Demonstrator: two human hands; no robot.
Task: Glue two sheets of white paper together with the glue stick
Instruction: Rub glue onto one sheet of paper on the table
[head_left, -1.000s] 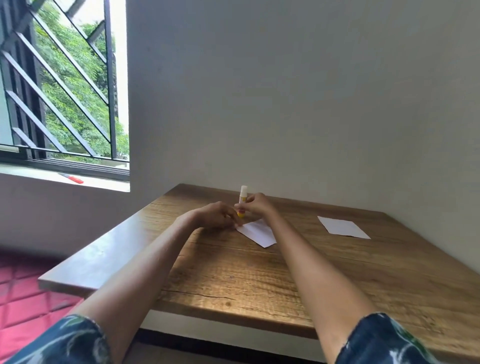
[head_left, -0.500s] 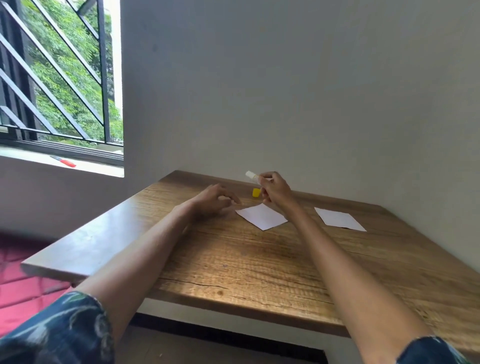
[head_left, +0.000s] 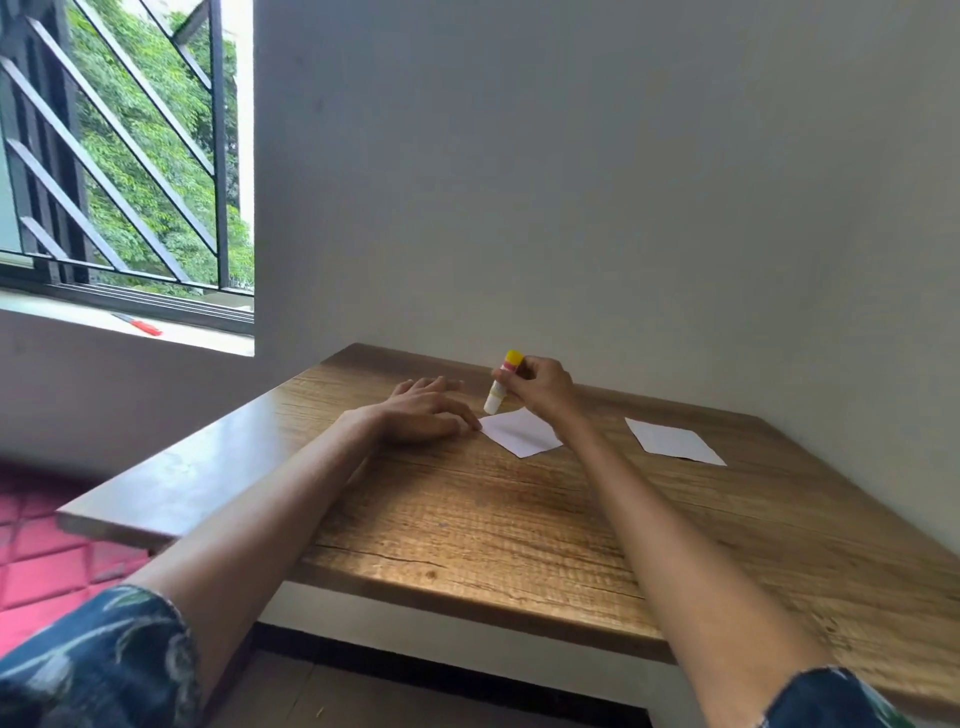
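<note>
A small white sheet (head_left: 519, 434) lies on the wooden table (head_left: 467, 525) near its far side. My right hand (head_left: 543, 389) grips a glue stick (head_left: 500, 385) above the sheet's far left corner. The stick is tilted, with its yellow end up and its white end down, just above the paper. My left hand (head_left: 423, 410) rests flat on the table, its fingertips touching the sheet's left corner. A second white sheet (head_left: 672, 441) lies apart to the right. Whether the stick is capped cannot be made out.
The table stands in a corner, with grey walls close behind it and to its right. A barred window is at the left, and a red pen (head_left: 140, 325) lies on its sill. Red quilted flooring (head_left: 47, 566) shows below the table's left edge.
My right hand lifted the glue stick off the table, turned it yellow end up and brought it over the near sheet. My left hand flattened beside the sheet's corner.
</note>
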